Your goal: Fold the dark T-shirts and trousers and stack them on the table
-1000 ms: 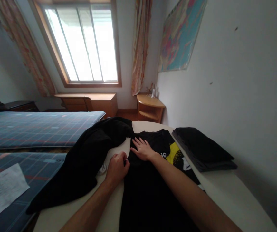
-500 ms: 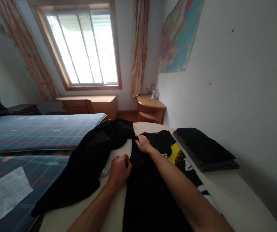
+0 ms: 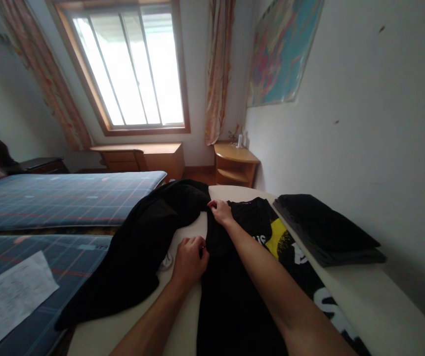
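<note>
A black T-shirt (image 3: 234,291) with white lettering and a yellow patch lies on the pale tabletop (image 3: 390,296), partly folded lengthwise. My left hand (image 3: 190,259) is closed in a pinch at the shirt's left edge, around the lower end of the sleeve. Farther up, my right hand (image 3: 220,212) pinches the same side of the shirt near the shoulder, its forearm crossing above the cloth. To the left, a loose black garment (image 3: 142,237) is heaped over the table edge, close to both hands but apart from the left one.
A stack of folded dark clothes (image 3: 327,227) rests along the right side by the wall. A small whitish item (image 3: 167,261) peeks out beside the heaped garment. On the left are plaid mattresses (image 3: 67,200) and a printed paper sheet (image 3: 16,299). A wooden corner shelf (image 3: 236,153) stands behind.
The view has swung slightly left. My right hand has shifted a little left relative to the shirt's collar. My left hand stays at the shirt's edge, and more white print shows at lower right.
</note>
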The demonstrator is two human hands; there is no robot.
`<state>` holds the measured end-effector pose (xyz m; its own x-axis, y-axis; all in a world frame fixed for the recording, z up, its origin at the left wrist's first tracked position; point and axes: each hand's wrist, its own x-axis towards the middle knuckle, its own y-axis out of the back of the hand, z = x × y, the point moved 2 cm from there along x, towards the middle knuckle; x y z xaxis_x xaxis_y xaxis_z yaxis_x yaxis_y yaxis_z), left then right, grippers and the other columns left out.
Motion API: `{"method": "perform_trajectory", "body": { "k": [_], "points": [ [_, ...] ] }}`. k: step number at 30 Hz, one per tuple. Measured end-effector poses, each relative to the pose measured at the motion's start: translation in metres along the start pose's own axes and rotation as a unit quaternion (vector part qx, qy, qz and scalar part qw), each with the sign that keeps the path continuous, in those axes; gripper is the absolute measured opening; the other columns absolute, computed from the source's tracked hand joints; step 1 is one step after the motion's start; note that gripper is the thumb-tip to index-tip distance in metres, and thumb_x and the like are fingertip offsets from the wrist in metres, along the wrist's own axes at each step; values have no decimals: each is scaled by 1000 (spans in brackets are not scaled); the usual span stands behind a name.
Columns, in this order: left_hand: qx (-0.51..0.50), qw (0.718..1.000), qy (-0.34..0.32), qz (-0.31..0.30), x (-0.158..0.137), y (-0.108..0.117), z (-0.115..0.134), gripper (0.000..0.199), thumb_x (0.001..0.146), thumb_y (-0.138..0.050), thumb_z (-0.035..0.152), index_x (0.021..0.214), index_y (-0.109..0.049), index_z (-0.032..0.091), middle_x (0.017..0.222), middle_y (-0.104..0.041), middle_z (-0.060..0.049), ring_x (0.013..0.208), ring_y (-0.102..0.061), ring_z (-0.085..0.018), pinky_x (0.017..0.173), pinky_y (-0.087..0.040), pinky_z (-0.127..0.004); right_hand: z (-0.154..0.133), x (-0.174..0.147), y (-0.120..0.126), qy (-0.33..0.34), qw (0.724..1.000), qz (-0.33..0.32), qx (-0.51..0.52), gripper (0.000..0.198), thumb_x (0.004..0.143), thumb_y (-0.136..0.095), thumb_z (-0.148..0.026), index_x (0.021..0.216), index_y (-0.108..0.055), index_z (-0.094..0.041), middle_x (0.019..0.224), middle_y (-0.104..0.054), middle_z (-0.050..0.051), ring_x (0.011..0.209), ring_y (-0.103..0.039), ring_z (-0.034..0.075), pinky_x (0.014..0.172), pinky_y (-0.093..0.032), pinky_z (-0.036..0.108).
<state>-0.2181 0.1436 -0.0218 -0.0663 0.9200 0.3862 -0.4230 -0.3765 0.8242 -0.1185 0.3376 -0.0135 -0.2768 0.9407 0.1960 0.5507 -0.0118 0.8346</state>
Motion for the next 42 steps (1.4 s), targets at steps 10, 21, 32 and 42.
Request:
{"method": "perform_trajectory", "body": {
  "k": [10,21,32,42],
  "points": [
    [16,1000,-7,-12,-1,-2,0,30,87,-57,13,107,-76,25,90,-70,-5,93,-59,-23,87,-43,-34,-5,-13,5,54,998,10,-24,26,96,-50,-26,112,-71,-27,121,-69,3,115,-58,21,96,-43,33],
    [128,989,54,-46,-9,7,15,16,91,-57,27,95,-69,17,91,-71,-8,95,-62,-29,85,-42,-39,-7,-88,2,111,988,-66,-83,54,99,-43,-43,145,-50,-16,154,-44,13,142,-35,30,115,-25,45],
    [27,995,87,-34,-12,9,25,8,95,-52,21,98,-59,20,91,-71,-4,83,-68,-21,73,-43,-30,-12,-78,23,45,997,-20,-50,50,98,-40,-51,126,-61,-15,128,-64,16,119,-57,28,100,-42,39],
    [-89,995,33,-28,-22,11,52,19,94,-49,18,108,-60,24,102,-71,-3,83,-68,-18,78,-48,-29,-29,-69,49,-79,980,-172,-65,70,69,-77,-27,132,-54,-9,124,-66,24,115,-64,36,91,-51,40]
  ]
}}
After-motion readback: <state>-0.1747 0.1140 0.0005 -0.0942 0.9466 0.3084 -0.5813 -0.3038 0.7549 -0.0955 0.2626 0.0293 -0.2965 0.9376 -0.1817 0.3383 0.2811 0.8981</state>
